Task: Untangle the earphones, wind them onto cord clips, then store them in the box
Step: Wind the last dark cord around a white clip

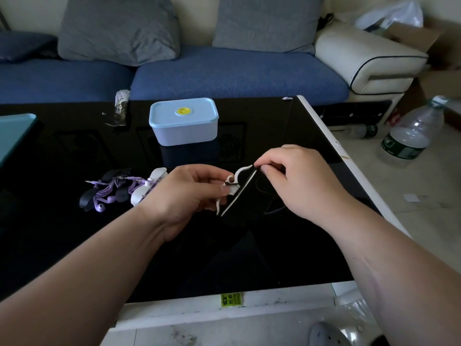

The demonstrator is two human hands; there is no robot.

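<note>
Head view. The left hand (189, 188) is closed around a white cord clip (234, 182), thumb and fingers pinching its middle; one curved wing rises toward the right hand, the other wing points down below the fingers. The right hand (296, 178) pinches a thin dark earphone cord (268, 193) just beside the clip's upper wing tip, forefinger and thumb nearly shut on it; the slack loops down onto the black glass table (249, 258) under the right hand. The clip's long axis runs from lower left to upper right, roughly in line with the gap between the two hands, so the cord lies just right of the clip and the right hand is the nearer one to feed it. Judged from this, winding is in progress.

Left of the left hand, a heap of purple earphones (107, 196) and further clips, dark and white, rests on the table. Beyond the left hand stands the pale blue storage box (183, 126), lid on, well apart from both hands. Behind the box runs a blue sofa (224, 73); right of the table, a large plastic bottle (409, 136) stands on the tiled floor.
</note>
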